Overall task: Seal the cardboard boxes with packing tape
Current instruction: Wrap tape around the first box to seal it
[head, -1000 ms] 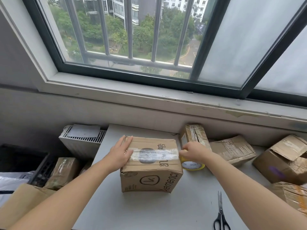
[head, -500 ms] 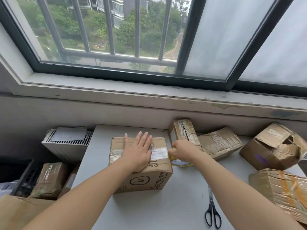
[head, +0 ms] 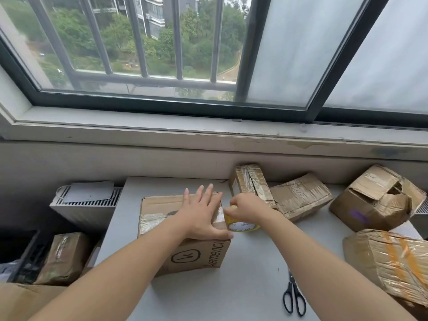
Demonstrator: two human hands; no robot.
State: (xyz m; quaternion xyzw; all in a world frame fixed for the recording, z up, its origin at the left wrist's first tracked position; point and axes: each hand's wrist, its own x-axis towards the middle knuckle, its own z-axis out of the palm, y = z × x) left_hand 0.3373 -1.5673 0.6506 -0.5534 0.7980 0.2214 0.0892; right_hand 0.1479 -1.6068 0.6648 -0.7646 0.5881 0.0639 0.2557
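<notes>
A cardboard box [head: 162,207] with a black logo sits on the grey table [head: 243,286], a strip of clear tape [head: 152,220] across its top. My left hand [head: 201,214] lies flat on the box's right half, fingers straight and spread, pressing the tape down. Just off the box's right edge, my right hand [head: 247,206] grips a yellowish roll of packing tape [head: 240,224], held at the level of the box top. The tape between roll and box is hidden by my hands.
Black scissors [head: 293,297] lie on the table at the front right. Several taped and crumpled boxes [head: 301,195] crowd the back and right side, one large [head: 389,262] at the right edge. A white radiator [head: 85,202] and more boxes [head: 64,256] stand left of the table.
My left hand slid from the box's left edge along the tape to its right half. My right hand stayed with the roll at the box's right side.
</notes>
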